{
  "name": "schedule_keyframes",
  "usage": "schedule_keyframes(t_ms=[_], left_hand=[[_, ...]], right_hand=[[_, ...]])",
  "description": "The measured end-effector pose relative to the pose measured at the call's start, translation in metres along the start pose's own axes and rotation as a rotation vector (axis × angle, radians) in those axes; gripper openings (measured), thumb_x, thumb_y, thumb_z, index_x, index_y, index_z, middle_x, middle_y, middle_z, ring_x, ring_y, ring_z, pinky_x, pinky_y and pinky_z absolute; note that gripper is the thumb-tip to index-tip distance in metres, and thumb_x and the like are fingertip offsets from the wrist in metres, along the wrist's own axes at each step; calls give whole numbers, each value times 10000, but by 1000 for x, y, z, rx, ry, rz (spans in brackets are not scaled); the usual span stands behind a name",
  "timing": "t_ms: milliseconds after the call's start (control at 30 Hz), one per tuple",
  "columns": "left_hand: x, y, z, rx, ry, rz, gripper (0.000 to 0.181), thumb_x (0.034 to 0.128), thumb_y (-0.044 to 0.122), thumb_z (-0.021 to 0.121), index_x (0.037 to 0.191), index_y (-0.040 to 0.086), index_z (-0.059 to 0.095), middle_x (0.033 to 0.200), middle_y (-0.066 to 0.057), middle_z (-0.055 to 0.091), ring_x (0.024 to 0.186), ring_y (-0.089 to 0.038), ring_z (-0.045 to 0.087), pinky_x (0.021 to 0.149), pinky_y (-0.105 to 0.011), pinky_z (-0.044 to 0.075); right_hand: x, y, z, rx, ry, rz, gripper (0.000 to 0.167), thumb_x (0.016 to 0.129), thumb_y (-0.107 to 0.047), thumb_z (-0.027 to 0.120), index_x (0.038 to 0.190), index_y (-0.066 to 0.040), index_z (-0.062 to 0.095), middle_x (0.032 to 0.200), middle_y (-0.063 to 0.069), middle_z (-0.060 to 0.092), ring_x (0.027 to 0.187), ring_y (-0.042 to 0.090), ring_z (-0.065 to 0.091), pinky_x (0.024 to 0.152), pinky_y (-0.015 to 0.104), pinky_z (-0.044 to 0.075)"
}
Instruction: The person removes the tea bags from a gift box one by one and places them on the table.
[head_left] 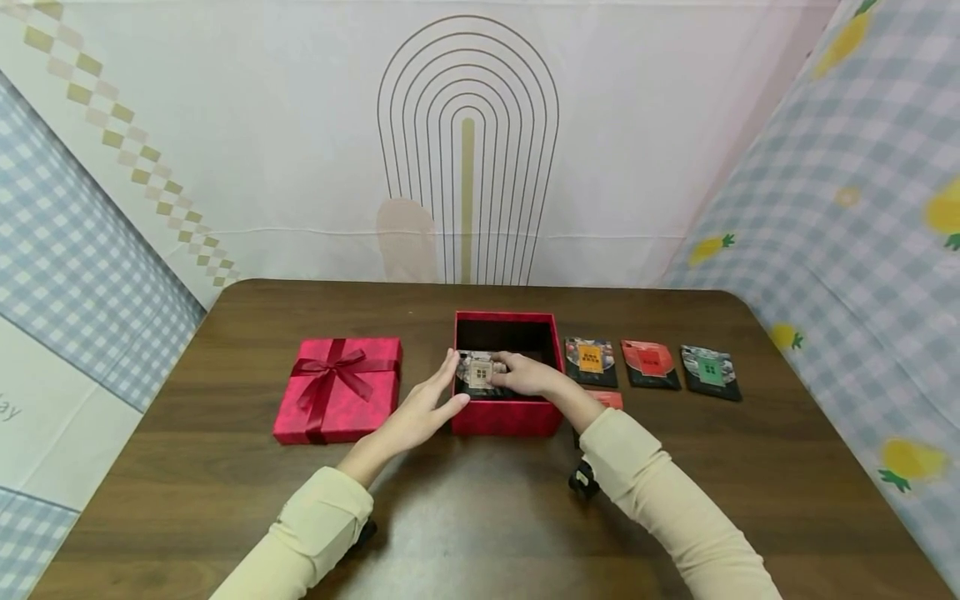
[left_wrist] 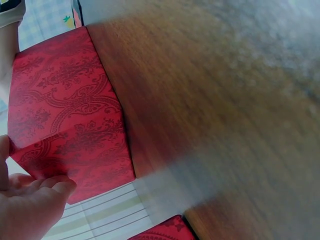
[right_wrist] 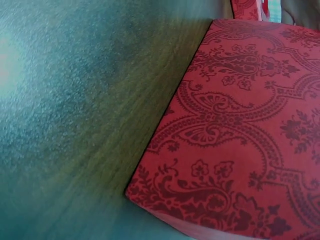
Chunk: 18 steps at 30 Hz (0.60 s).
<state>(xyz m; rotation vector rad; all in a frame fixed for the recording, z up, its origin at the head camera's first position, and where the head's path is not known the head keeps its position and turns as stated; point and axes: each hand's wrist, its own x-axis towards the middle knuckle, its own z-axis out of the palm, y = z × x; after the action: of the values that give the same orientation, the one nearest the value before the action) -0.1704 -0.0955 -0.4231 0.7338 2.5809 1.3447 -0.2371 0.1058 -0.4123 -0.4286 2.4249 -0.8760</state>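
Observation:
A red patterned gift box point(head_left: 506, 419) with a black inside stands without its lid at the middle of the table. In its left half lies a dark packet point(head_left: 477, 375) with a cream label. My right hand point(head_left: 534, 377) reaches over the box's right wall and pinches the packet at its right edge. Fingers straight, my left hand point(head_left: 423, 408) rests against the box's left side; the left wrist view shows its fingertips point(left_wrist: 61, 184) on the red wall. From the right wrist view, only the box's front wall point(right_wrist: 235, 125) shows, and the right hand's fingers are hidden.
Left of the box sits the red lid point(head_left: 347, 396) with a ribbon bow. To its right lie an orange-labelled packet point(head_left: 591, 362), a red-labelled packet point(head_left: 650, 364) and a green-labelled packet point(head_left: 710, 372). Another red-topped packet point(head_left: 607, 399) is partly hidden by the right forearm.

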Motion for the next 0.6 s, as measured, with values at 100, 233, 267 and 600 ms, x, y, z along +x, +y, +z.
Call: schedule_keyframes(t_ms=[100,233,267,600], left_hand=[[0,0,0,2,3,2,664,947,211,494,1455,24,110,1513,-147,76,1368,-262,154,1093,-434,170],[0,0,0,3,9,4,659,947,204,495,1453,18,116,1511,-147,84,1366,-264,159,1094,-431,167],[0,0,0,3,12,6,658,946,203,496,1452,16,118,1510,-149,88,1365,-266,163,1093,-433,168],[-1,1,1,9,19,7,651,945,199,498,1450,19,129,1509,-145,95,1362,-265,175,1091,-431,175]], right_hand=[[-1,-1,-1,58,43,8,514,934,-188,467,1375,42,338,1389,240,364,1270,366,351,1016,497,305],[-2,1,-1,124,133,2,472,941,-184,468,1351,33,381,1383,232,373,1253,371,370,996,501,329],[-3,1,-1,143,149,-6,465,944,-183,470,1347,34,386,1381,233,376,1228,372,399,981,494,351],[-3,-2,-2,211,12,-120,459,946,-156,460,1350,45,378,1366,228,389,1112,334,520,880,412,468]])
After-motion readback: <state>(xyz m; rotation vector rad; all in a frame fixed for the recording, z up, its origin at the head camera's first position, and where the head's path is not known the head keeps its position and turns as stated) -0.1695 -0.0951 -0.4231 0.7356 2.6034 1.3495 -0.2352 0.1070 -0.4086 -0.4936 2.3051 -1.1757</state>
